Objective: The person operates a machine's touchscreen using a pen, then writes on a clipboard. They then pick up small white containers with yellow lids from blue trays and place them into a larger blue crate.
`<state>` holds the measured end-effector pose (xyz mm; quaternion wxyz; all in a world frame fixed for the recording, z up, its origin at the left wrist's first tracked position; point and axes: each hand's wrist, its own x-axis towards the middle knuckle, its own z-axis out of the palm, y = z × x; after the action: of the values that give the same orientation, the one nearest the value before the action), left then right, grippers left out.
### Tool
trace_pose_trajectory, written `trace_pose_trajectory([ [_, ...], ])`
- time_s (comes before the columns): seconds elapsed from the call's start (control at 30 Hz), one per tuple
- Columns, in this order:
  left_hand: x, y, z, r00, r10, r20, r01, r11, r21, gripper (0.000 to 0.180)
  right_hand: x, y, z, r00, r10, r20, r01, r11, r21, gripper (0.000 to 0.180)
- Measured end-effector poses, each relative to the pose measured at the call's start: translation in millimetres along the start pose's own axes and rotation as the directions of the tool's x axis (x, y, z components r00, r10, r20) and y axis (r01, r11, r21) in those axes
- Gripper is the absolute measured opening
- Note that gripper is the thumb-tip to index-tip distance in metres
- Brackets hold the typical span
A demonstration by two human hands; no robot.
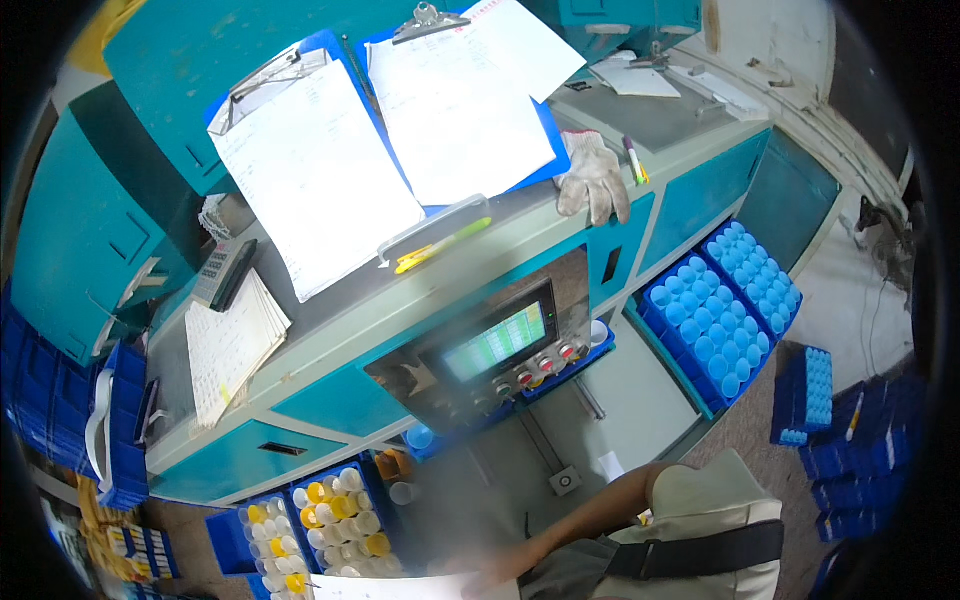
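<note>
One white sheet (410, 588) lies lowest in your view, flat, pale and cut off by the bottom edge, its left end just beside white and yellow cylinders (345, 522) packed in a blue crate. Your right hand (500, 568) is at the sheet's right end, badly blurred; you cannot tell whether its fingers grasp the paper or merely rest there. Your left hand's state cannot be told from this view.

Past your forearm, a pale grey surface (640, 385) spreads below a control panel (410, 395) with a lit screen (497, 343) and a row of buttons. Above runs a grey ledge (335, 290) on teal cabinets, bearing two clipboards of papers, a calculator (223, 274), and a work glove (592, 178) (its fingers hang over the front edge).

At the right, crates of light blue cups (705, 328) border the pale surface; the cylinders bound your left side. Between these two groups, below the ledge's front edge, you have room to move, though a thin rod (540, 440) crosses the surface there.
</note>
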<state>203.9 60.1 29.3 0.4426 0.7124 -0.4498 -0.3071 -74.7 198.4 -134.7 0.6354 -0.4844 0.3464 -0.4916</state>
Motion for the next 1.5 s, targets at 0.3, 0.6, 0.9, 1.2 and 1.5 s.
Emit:
trace_pose_trajectory([
  [0.3, 2.8, -8.7, 21.4, 0.998, -0.007, 0.062, 0.009, 0.999, -0.033, 0.042, -39.5, -151.3, -94.9, 0.906, -0.385, -0.176, 0.255, 0.828, -0.5, 0.022],
  [0.6, -5.8, -10.6, 36.2, 0.996, -0.038, 0.084, 0.045, 0.996, -0.073, 0.042, -55.5, -425.1, -327.4, 0.077, -0.984, -0.162, 0.05, 0.166, -0.985, 0.026],
  [0.9, -14.4, -9.1, 54.0, 0.994, -0.07, 0.078, 0.076, 0.994, -0.078, 0.043, -63.8, -427.4, -381.3, 0.011, -1.0, -0.012, -0.055, 0.011, -0.998, 0.028],
  [1.2, -20.8, -10.5, 66.0, 0.992, -0.092, 0.087, 0.1, 0.99, -0.095, 0.045, -63.1, -426.0, -364.5, 0.363, -0.931, 0.024, -0.172, -0.093, -0.981, 0.012],
  [1.5, -40.4, -38.4, 35.2, 0.985, -0.168, 0.026, 0.17, 0.964, -0.205, 0.048, -64.7, -415.5, -383.0, 0.439, -0.898, -0.012, -0.178, -0.074, -0.981, 0.014],
])
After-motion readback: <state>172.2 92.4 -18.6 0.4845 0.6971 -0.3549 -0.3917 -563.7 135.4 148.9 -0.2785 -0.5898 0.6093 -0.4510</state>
